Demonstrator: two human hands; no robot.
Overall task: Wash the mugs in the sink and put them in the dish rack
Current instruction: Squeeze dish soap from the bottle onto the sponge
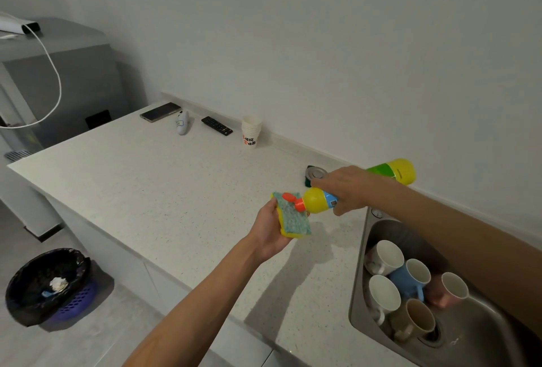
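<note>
L hand [271, 233] holds yellow foam sponge w/ blue-green scrub face [294, 217] above the white speckled stone surface [146, 179], scrub side up. Fingers + thumb are curled round its near-left end. R hand [349, 188] grips yellow plastic dish-soap bottle w/ orange flip cap [315, 199] round the middle, fingers clamped on it. Bottle is tipped nozzle-down, cap flipped open, nozzle touching the scrub face.

Stainless steel sink [481, 334] is set in the surface at right and holds 5 ceramic mugs. They're bunched at its left side, tilted, mouths facing up toward cam:
- white mug at back [388, 255]
- blue mug [410, 275] just beside it
- second white mug [382, 293] nearer
- pink mug [448, 290] rightmost
- tan mug [419, 318] nearest, by the drain

R forearm crosses over the sink's far side.

Along the wall edge of the surface:
- stack of white paper cups w/ red/black print [251, 130]
- black remote [217, 125]
- small white handheld gadget [182, 123]
- dark slab phone [160, 112]

Round metal tin [315, 174] sits just behind R hand, partly hidden.

On the floor at left, round bin lined w/ black bag [20, 305] sits in a purple perforated basket [79, 297]. It holds crumpled white paper + a blue scrap.
</note>
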